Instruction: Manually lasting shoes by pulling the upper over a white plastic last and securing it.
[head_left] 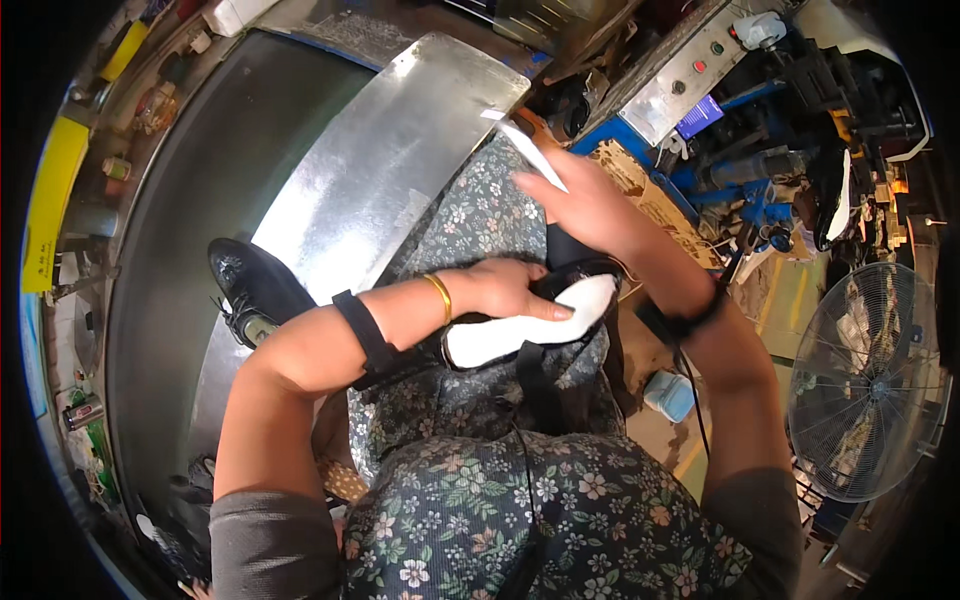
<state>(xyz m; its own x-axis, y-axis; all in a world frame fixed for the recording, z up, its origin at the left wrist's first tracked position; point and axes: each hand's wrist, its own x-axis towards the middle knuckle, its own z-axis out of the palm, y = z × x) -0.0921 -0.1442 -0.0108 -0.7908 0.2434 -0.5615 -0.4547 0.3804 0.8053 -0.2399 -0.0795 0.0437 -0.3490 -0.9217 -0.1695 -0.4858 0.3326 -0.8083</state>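
Observation:
Across my lap lies a black shoe (475, 343), turned so that its white underside faces up. My left hand (510, 290) is closed around it, the thumb pressed on the white surface. Raised beyond the shoe, my right hand (590, 205) grips a slim white stick-like tool (535, 150), whose far tip reaches the edge of the metal sheet (340, 190). Its exact kind cannot be made out. A black lace-up shoe (255, 290) rests by the sheet's near left edge, close to my left elbow.
A dark conveyor belt (190, 270) runs along the left. At the right stand a wire-cage fan (872, 385) and a machine control panel (690, 75) with buttons. A small pale-blue tub (669, 396) sits on the floor. Another white-bottomed black shoe (838, 200) is at far right.

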